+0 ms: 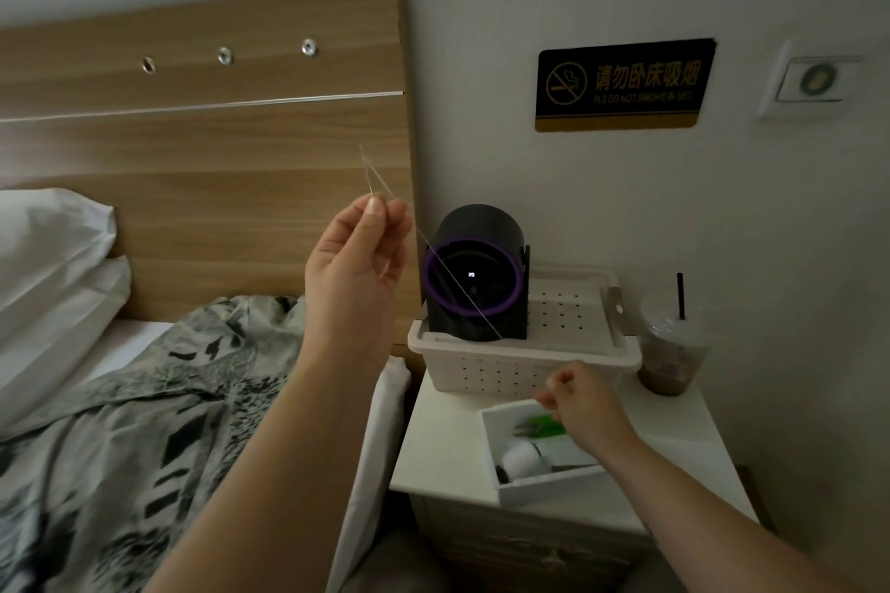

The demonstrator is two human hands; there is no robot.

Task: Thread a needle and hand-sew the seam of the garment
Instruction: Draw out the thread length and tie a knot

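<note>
- The left hand [359,255] is raised in front of the headboard, thumb and forefinger pinched on a fine pale thread [457,279], the other fingers loosely curled
- Two thin strands rise in a narrow V above that pinch; whether one of them is the needle cannot be told
- The right hand [580,400] is low and near, fingers curled and pinching the thread's other end, so the strand runs taut between the hands
- Risk: the thread is thin and hard to see in the dim room, so a loosened pinch could let it slip out unnoticed
- Risk: pulling the hands further apart could snap the strand or draw it out of the needle's eye, if it is threaded
- Just under the right hand the sewing box [544,486] overhangs the near edge of the nightstand [443,438], with green snips [539,428] and a white spool [522,457] inside; a nudge from the wrist could tip it off
- The taut thread crosses in front of the black device [477,274] in the white basket [505,371] and might catch there
- The iced drink [674,352] stands far right, within elbow reach
- The patterned garment [144,424] lies on the bed to the left, not yet in hand
</note>
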